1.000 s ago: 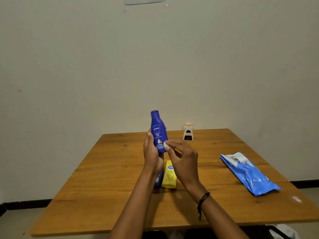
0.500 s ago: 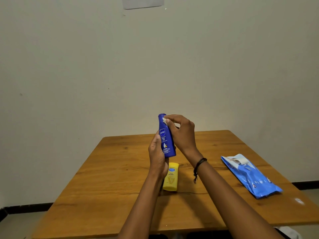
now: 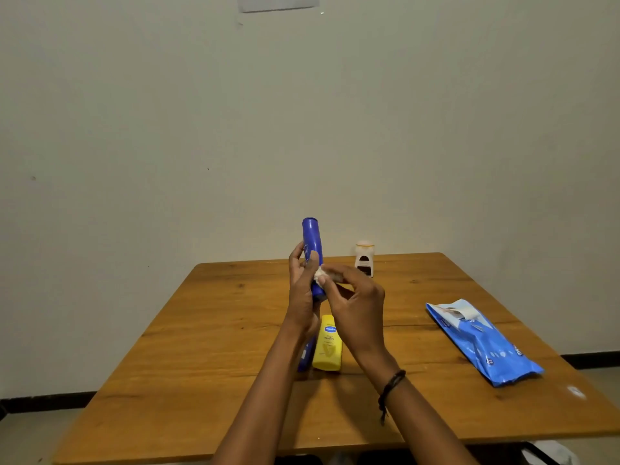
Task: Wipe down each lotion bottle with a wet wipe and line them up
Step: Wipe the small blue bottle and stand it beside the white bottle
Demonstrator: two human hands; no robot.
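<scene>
My left hand (image 3: 302, 297) grips a tall blue lotion bottle (image 3: 312, 239) upright above the wooden table (image 3: 201, 347). My right hand (image 3: 355, 303) pinches a small white wet wipe (image 3: 318, 272) against the bottle's lower side. A yellow lotion bottle (image 3: 327, 344) lies flat on the table below my hands. Beside it, mostly hidden by my left forearm, lies another blue bottle (image 3: 303, 359). A small white bottle with a dark label (image 3: 364, 260) stands upright near the table's far edge.
A blue wet-wipe pack (image 3: 483, 344) lies on the right side of the table, its flap open. A pale wall stands right behind the table's far edge. A white smear (image 3: 576, 392) marks the table's right corner.
My right hand slid the wipe from the bottle's top down to its lower part. The bottle has turned in my left hand, so its label faces away. The white bottle is uncovered again.
</scene>
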